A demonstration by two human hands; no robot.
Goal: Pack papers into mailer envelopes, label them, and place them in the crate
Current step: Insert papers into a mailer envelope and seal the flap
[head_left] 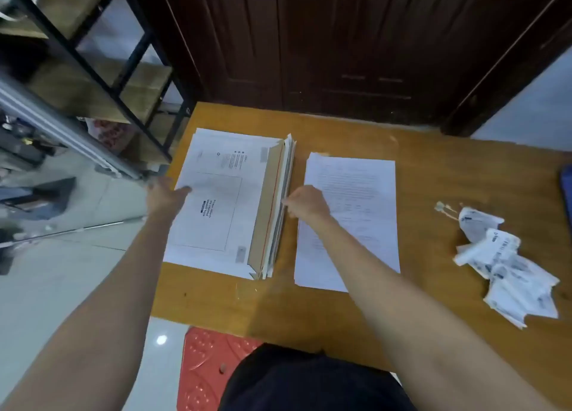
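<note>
Here, near edge of table [402, 333] bare. On the envelope stack [223, 200]: left hand [165, 194] grips its left edge, thumb on top; right hand [305, 203], fingers curled, pinches its right edge. Paper stack [349, 218] lies just right; crumpled labels [501, 262] farther right.

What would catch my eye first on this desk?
Two bare arms reach in: the left hand grips the left edge of a mailer stack, the right hand pinches its right edge. Beside it lies a paper pile, and crumpled labels sit far right on the wooden table.
</note>
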